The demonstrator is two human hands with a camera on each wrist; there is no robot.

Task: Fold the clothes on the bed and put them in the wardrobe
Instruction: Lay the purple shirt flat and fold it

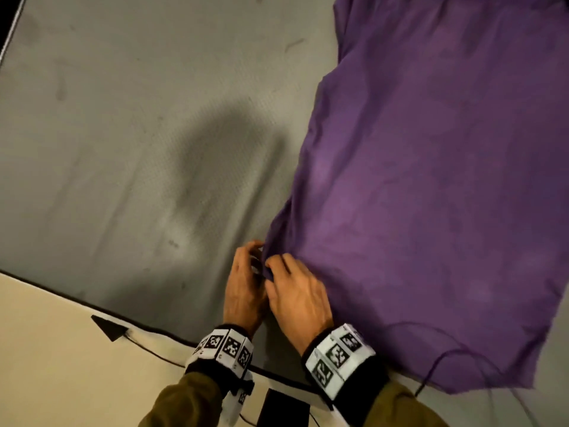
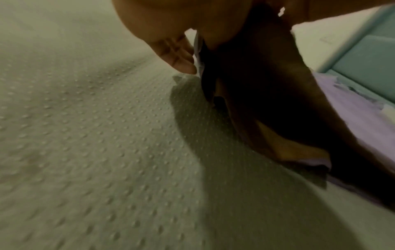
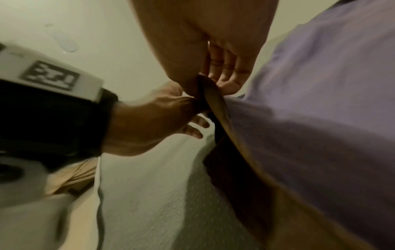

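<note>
Both our hands meet at one corner of the purple garment [image 1: 431,180], which lies spread over the right part of the grey bed [image 1: 123,149], its near edge hanging past the mattress edge. Our left hand [image 1: 244,288] curls its fingers [image 3: 195,125] round the corner and pinches the cloth. Our right hand [image 1: 298,295] rests just beside it, thumb and fingers [image 3: 226,71] pinching the same bunched fold. Marker-covered wristbands [image 1: 338,355] sit on both wrists above olive sleeves [image 1: 191,402].

Head view looks down; both wrist views, close, share the bed [image 1: 123,149].
</note>
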